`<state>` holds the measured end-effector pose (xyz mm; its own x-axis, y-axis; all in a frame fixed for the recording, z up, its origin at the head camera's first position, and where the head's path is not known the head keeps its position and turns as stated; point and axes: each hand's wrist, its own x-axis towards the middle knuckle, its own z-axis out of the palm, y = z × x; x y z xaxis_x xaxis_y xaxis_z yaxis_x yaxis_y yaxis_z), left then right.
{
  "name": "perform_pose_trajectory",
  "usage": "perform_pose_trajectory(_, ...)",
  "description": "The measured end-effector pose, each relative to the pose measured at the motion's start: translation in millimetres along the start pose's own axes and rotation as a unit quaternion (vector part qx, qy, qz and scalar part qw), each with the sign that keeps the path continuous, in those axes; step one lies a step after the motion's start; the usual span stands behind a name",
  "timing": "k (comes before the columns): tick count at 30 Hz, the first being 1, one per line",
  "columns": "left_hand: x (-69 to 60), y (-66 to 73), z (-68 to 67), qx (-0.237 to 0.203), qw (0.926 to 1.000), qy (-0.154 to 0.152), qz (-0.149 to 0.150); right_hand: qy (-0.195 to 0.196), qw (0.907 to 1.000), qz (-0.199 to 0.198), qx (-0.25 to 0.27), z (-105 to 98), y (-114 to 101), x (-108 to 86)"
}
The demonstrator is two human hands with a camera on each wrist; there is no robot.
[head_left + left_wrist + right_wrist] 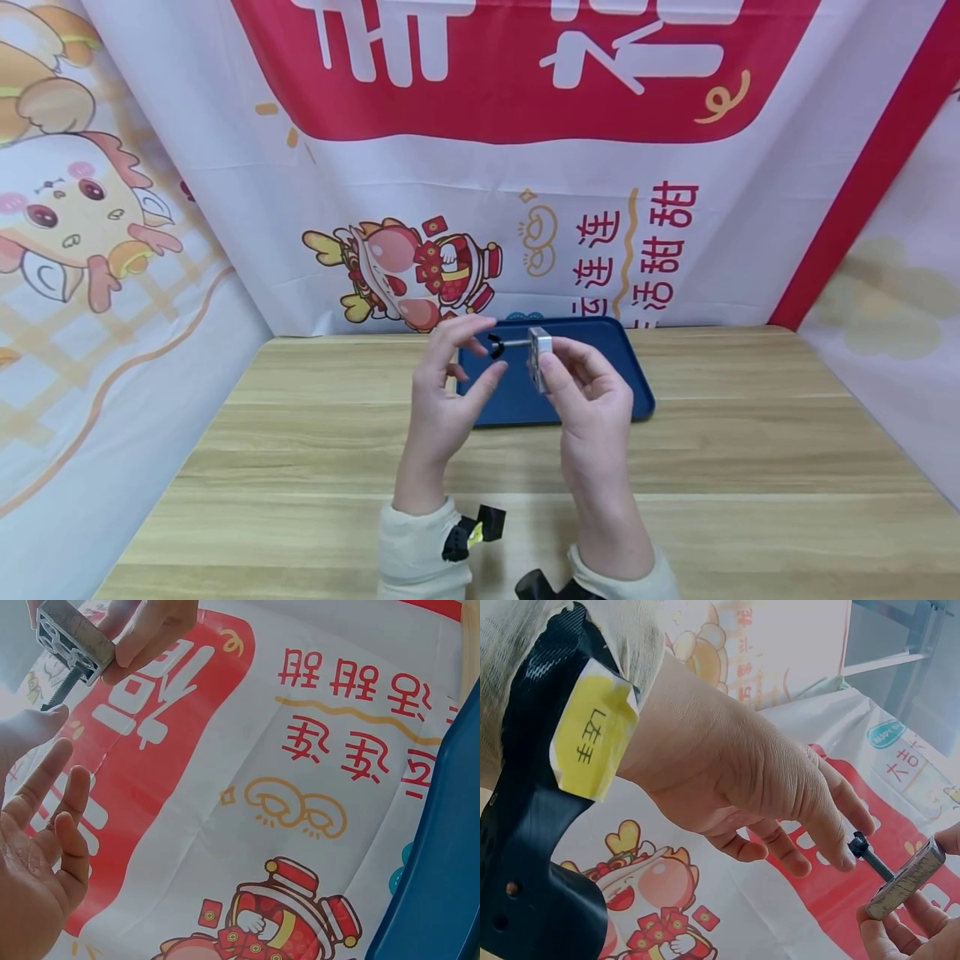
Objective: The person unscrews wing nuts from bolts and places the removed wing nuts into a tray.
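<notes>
At lower centre, our right hand (595,393) is pinching a metal block (537,354); our left hand (444,387) is angling upward, fingers parted beside a black-headed bolt (515,343)

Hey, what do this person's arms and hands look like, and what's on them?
The left hand and right hand are gloveless. The left sleeve and right sleeve are cream-coloured. A black plastic mount is strapped over the left one, with a yellow label bearing dark writing. Another black piece, partly out of frame, shows at the right wrist.
</notes>
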<state>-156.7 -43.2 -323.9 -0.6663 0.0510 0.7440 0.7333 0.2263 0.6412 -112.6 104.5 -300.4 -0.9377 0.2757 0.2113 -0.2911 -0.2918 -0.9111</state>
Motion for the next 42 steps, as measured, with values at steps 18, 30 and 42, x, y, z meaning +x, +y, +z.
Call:
perform_pose_trajectory(18,-0.2,0.5,0.8,0.009,0.9997,-0.004,-0.024,-0.004,1.0,0.004,-0.001,0.3,-1.3,0.2)
perform_pose_trajectory(30,-0.6,2.4,2.4,0.0,0.9973,-0.001,-0.073,-0.004,0.9999,0.008,-0.009,1.2,-1.8,-0.2)
perform_pose_trajectory(42,0.7,3.9,4.1,-0.018,0.9948,0.001,-0.1,-0.004,0.9999,0.004,-0.014,2.2,-2.2,-0.6)
